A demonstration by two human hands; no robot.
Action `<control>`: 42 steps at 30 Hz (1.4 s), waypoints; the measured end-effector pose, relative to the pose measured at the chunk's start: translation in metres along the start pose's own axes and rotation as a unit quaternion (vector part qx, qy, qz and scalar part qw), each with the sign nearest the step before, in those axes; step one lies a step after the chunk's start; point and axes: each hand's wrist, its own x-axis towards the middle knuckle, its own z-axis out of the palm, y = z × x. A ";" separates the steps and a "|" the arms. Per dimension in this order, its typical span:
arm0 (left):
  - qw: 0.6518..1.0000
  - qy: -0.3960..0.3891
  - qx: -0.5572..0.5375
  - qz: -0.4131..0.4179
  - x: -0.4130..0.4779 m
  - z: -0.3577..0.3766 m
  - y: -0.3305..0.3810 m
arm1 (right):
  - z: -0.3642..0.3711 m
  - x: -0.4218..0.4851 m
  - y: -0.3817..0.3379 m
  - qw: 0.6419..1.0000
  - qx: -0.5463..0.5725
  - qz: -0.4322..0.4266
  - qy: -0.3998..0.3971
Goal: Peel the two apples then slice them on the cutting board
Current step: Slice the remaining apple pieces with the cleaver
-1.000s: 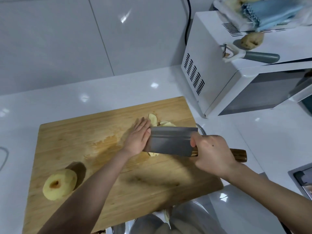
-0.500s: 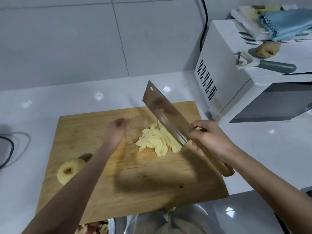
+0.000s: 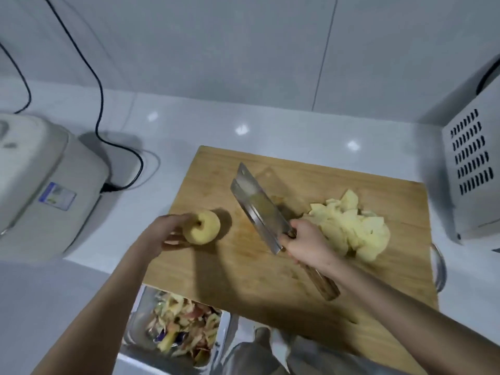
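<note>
Presently the left hand is curled part-way round a whole peeled apple at the left edge of the wooden cutting board, fingers against its left flank; whether it grips or merely touches cannot be told. The right hand is closed round the wooden handle of a cleaver, blade tilted above the board's centre, clear of the fruit. A heap of apple slices lies at the board's right side.

Assessment: with the skin off, the apple will likely be wet and slippery, firm but easily bruised, and, being round, apt to roll. It is best held from above with fingertips tucked back, stem hollow sideways, then halved so that a flat face rests on the board. The cleaver looks heavy; its weight should do the cutting.

A container of peelings sits below the board's near edge.
</note>
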 end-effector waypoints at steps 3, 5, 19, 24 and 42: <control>0.998 -0.047 -0.051 0.008 0.002 0.000 -0.010 | 0.012 0.007 -0.003 0.999 -0.038 -0.018 -0.002; 0.997 -0.049 -0.054 0.034 0.004 0.002 -0.014 | 0.015 0.009 -0.002 0.998 -0.060 -0.023 0.005; 0.983 -0.099 -0.150 0.029 0.004 0.093 0.010 | -0.005 -0.001 0.006 0.983 -0.139 -0.018 0.120; 0.982 -0.125 -0.137 0.026 0.007 0.092 0.013 | -0.014 -0.022 -0.019 0.974 -0.178 -0.077 0.114; 0.985 -0.089 -0.138 0.052 0.011 0.093 0.009 | 0.020 -0.012 -0.061 0.952 -0.299 -0.054 0.030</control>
